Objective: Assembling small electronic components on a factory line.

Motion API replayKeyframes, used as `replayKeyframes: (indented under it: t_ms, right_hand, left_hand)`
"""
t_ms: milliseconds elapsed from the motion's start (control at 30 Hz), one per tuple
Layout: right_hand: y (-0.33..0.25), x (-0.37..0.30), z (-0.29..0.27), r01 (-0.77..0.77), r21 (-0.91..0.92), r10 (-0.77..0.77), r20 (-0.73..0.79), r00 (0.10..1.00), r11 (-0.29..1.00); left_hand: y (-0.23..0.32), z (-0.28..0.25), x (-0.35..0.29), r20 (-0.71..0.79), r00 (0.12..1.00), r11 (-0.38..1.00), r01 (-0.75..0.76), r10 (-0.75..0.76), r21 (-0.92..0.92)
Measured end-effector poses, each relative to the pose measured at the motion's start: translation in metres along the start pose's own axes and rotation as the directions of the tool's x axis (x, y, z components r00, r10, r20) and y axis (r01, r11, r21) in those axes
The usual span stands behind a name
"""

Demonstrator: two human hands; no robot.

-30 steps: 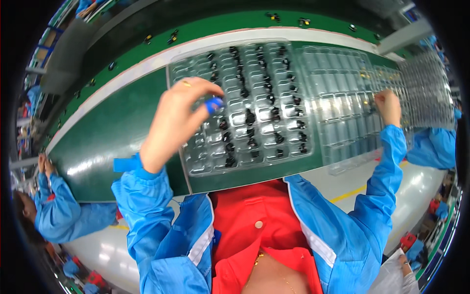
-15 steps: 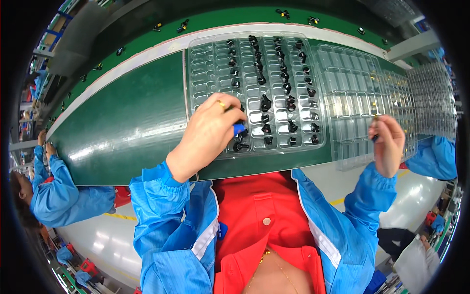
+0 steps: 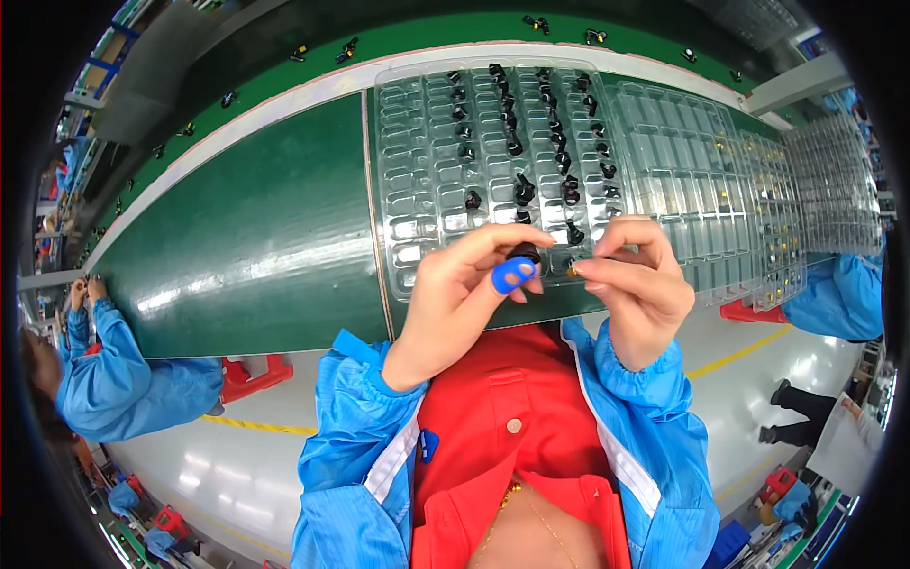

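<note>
Close in front of my chest, both hands face each other over the near edge of a clear plastic tray [image 3: 403, 175]. Between its thumb and fingers, my left hand [image 3: 445, 308] grips a small black part [image 3: 523, 252]; a blue finger cot covers the thumb. My right hand [image 3: 645, 289] pinches a tiny yellowish piece [image 3: 573, 270], a short gap from the black part. More black parts [image 3: 525, 190] lie in rows in the tray's pockets. The leftmost column of pockets holds none. My hands hide the tray's near pockets.
Right of the tray lies another clear tray [image 3: 654, 194], then trays with small yellow pieces and a tall tray stack [image 3: 834, 180]. Beyond the pale rail [image 3: 284, 104], a green belt [image 3: 436, 40] carries scattered black parts. Co-workers in blue sleeves [image 3: 133, 379] sit either side.
My right hand has come left from the right-hand trays with the tiny piece. My left hand has lifted a black part from the tray and moved right. Parts on the belt sit slightly further left.
</note>
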State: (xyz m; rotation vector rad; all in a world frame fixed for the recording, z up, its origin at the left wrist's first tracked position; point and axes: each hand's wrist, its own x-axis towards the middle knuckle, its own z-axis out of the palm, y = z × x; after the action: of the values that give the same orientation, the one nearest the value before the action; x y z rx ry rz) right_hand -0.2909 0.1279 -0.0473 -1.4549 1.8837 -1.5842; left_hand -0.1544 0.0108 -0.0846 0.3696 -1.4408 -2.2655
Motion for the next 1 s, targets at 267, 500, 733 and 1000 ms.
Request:
replayKeyframes:
  t_ms: [267,500,733,1000]
  right_hand:
    - [-0.006,-0.001,0.017,0.044,0.026,-0.046,0.080,0.996,0.999]
    - [-0.003,0.004,0.018,0.403,-0.221,-0.393,0.087,0.915,0.888]
    - [-0.003,0.002,0.020,0.322,-0.220,-0.325,0.024,0.945,0.921]
    - [0.001,0.001,0.022,0.267,-0.132,-0.272,-0.018,0.962,0.955]
  left_hand:
    - [-0.006,0.001,-0.002,-0.056,0.998,0.999,0.020,-0.022,-0.045]
    - [-0.008,0.009,0.002,-0.085,0.988,0.991,-0.121,0.125,0.052]
    - [-0.010,0.008,0.002,-0.092,0.993,0.997,-0.077,0.075,-0.022]
    - [-0.009,0.009,0.003,-0.131,0.972,0.980,-0.186,0.194,0.071]
